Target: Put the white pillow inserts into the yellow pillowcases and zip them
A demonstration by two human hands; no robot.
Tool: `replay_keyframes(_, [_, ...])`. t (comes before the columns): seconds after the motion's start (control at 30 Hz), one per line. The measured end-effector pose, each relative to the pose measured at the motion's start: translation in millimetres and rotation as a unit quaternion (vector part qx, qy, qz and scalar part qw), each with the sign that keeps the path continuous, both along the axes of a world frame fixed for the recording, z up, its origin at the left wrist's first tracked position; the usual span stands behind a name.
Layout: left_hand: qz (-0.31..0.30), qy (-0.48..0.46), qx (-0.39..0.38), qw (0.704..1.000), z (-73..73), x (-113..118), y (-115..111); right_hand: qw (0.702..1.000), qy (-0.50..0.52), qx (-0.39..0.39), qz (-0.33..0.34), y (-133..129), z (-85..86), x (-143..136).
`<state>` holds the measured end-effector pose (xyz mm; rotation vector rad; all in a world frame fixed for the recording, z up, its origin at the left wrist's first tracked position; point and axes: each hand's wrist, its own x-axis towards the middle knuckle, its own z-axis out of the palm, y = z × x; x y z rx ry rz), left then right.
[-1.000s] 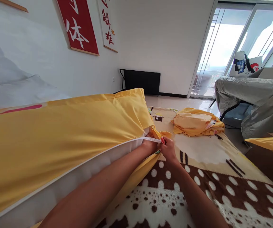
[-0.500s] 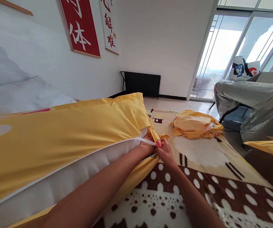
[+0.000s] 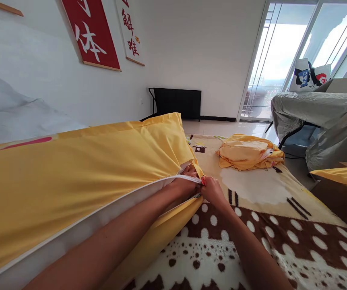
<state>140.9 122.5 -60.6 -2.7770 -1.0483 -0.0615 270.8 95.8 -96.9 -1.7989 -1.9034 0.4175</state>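
Note:
A large yellow fabric cover (image 3: 101, 165) with a white-edged open side fills the left of the head view. White padding (image 3: 113, 217) shows through that long opening. My left hand (image 3: 190, 173) reaches into the opening at the far corner, its fingers curled and partly hidden by the fabric; what they hold I cannot make out. Just right of it, my right hand (image 3: 214, 189) is closed on the corner of the cover, at the end of the white edging. A small bit of red shows by its fingers.
Underneath lies a patterned brown and cream blanket (image 3: 261, 189). A folded yellow-orange cloth bundle (image 3: 248, 152) rests on it farther right. At the right edge stand a plastic-wrapped piece of furniture (image 3: 312, 106) and another yellow cloth (image 3: 345, 177). A black panel (image 3: 178, 104) leans by the far wall.
The view has shifted slightly. The opening looks narrower, with less white padding showing, and the edging is drawn straighter toward my right hand. Both hands stay at the same corner.

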Motion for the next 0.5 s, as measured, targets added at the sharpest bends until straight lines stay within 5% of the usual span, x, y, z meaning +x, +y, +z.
replay_keyframes(0.17, [0.001,-0.024,-0.013,1.0,-6.2,-1.1,2.7,1.0,-0.005,-0.003,0.027,1.6,0.8,4.7])
replay_keyframes(0.5, [0.113,-0.049,0.021,0.992,-21.4,22.0,7.7,0.999,-0.009,-0.003,0.033,-0.3,3.1,7.5])
